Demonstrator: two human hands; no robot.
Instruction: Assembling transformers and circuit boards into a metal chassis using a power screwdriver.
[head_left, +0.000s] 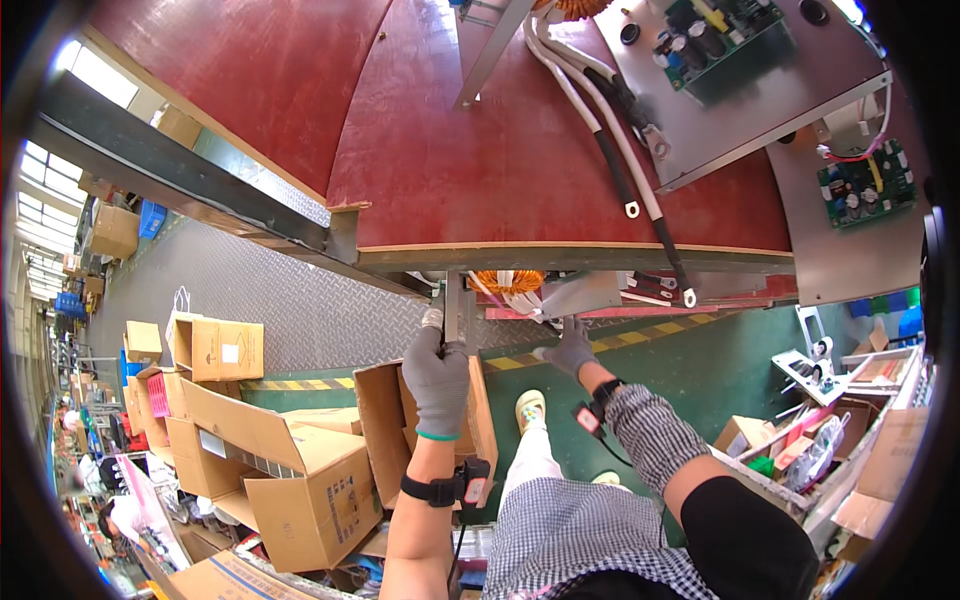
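Observation:
My left hand (437, 385), in a grey knit glove, closes its fingers round an upright metal bracket (453, 308) just below the front edge of the red tabletop. To its right, my gloved right hand (570, 350) has thumb and fingers apart. Its fingertips reach up beside a bare metal plate (585, 296); whether they touch it, I cannot tell. Between both hands, under the tabletop, is an orange wound coil (507, 281) with white wires (523, 303). The tabletop's edge hides the upper part of these pieces.
On the red tabletop (420, 190) lie thick cables (610, 140) with ring lugs, some hanging over the front edge. Metal panels (740, 120) with green circuit boards (868, 185) stand at right. Open cardboard boxes (310, 500) sit at lower left, a filled bin (800, 450) at right.

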